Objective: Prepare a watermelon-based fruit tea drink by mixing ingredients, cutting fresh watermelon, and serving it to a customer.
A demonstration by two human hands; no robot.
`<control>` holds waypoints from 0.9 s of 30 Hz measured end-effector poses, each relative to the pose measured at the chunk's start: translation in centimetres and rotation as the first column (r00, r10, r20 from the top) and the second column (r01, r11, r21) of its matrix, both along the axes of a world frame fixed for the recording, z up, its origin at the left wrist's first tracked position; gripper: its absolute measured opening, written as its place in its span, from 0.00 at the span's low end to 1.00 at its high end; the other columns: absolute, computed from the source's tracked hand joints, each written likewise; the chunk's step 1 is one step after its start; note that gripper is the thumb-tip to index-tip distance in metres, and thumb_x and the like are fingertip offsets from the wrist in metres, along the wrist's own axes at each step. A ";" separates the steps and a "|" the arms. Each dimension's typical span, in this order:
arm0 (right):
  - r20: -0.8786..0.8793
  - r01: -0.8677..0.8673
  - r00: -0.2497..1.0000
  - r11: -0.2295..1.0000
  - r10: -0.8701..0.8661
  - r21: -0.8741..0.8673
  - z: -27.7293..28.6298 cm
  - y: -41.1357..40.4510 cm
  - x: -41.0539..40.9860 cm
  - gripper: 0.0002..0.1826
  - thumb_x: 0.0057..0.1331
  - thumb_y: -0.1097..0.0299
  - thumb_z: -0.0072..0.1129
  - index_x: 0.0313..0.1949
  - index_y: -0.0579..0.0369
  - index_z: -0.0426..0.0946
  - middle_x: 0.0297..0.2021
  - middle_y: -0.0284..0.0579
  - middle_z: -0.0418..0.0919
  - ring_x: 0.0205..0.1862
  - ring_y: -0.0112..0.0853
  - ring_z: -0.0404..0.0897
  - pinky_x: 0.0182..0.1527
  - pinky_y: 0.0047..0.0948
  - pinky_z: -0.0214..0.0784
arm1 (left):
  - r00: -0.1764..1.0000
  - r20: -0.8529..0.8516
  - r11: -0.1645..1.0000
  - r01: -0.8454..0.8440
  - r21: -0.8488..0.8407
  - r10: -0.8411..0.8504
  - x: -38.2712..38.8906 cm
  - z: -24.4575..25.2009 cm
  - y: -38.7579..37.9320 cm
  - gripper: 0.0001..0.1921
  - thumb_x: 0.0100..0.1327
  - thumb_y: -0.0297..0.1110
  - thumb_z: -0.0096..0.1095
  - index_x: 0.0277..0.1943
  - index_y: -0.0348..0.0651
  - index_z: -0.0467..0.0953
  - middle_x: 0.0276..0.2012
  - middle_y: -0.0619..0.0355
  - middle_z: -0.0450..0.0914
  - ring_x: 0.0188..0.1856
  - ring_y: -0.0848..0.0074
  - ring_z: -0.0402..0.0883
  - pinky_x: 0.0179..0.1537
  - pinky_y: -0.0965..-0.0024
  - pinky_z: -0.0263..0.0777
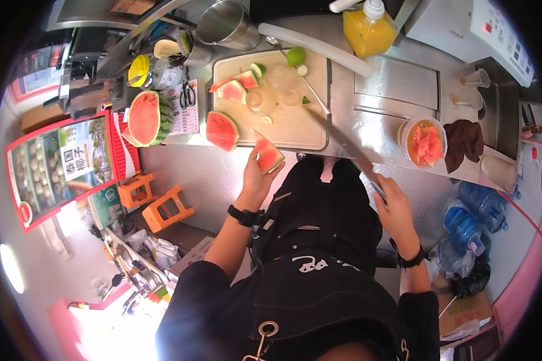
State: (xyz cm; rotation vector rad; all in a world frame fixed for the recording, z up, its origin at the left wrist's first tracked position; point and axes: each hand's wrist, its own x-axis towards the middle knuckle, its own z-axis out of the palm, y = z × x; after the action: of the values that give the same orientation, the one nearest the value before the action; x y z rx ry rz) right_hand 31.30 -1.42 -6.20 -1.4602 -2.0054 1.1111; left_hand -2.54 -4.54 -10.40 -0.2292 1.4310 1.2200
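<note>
My left hand point(256, 177) holds a wedge of watermelon point(268, 155) at the front edge of a cutting board point(298, 135). In my right hand point(394, 203) is the handle of a long knife point(343, 142), its blade pointing up and left over the board's right side. Another watermelon piece point(222, 131) lies at the board's left front corner, and cut rind pieces point(231, 91) lie behind it. A whole lime point(296, 56), a cut lime point(258, 69), a long-handled spoon point(314, 92) and clear rounded items are on the board. A large cut watermelon point(150, 118) sits further left.
A tub of watermelon chunks point(422, 142) stands on the steel counter at right, beside a brown cloth point(464, 143). Scissors point(187, 95) lie left of the board. Behind are a steel pot point(226, 25), a white tube point(316, 47) and a pump bottle point(370, 31). Orange stools point(167, 211) stand at lower left.
</note>
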 end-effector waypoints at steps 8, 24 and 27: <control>0.278 -0.256 0.939 0.951 0.202 0.173 -7.8 1.9 -10.1 0.21 0.59 0.70 0.63 0.51 0.59 0.73 0.39 0.48 0.74 0.41 0.46 0.77 0.42 0.39 0.73 | 0.992 -0.004 0.992 -0.124 0.017 0.124 -2.7 -6.1 0.2 0.16 0.68 0.49 0.48 0.52 0.54 0.70 0.49 0.70 0.77 0.50 0.78 0.73 0.50 0.64 0.64; 0.367 -0.046 0.927 0.950 -0.075 0.310 -10.4 3.7 -19.9 0.20 0.53 0.65 0.66 0.45 0.52 0.73 0.44 0.42 0.72 0.51 0.39 0.70 0.54 0.42 0.58 | 0.991 -0.034 0.991 -0.126 0.036 0.127 -4.4 -8.0 4.1 0.14 0.65 0.39 0.54 0.53 0.52 0.68 0.55 0.62 0.69 0.54 0.73 0.68 0.54 0.58 0.62; 0.344 -0.003 0.929 0.927 -0.137 0.376 -8.2 3.4 -19.5 0.17 0.54 0.66 0.65 0.43 0.52 0.74 0.43 0.42 0.74 0.49 0.39 0.72 0.56 0.42 0.58 | 0.991 -0.123 0.998 -0.050 -0.039 0.045 -5.4 -8.0 4.5 0.16 0.64 0.46 0.55 0.53 0.55 0.72 0.60 0.60 0.63 0.60 0.71 0.63 0.66 0.53 0.50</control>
State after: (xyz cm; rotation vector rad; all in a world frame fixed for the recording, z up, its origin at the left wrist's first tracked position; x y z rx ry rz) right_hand 11.80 2.01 -14.38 -1.5972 -2.2337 0.4088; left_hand -7.91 -0.07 -18.44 -0.2216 1.5655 1.2620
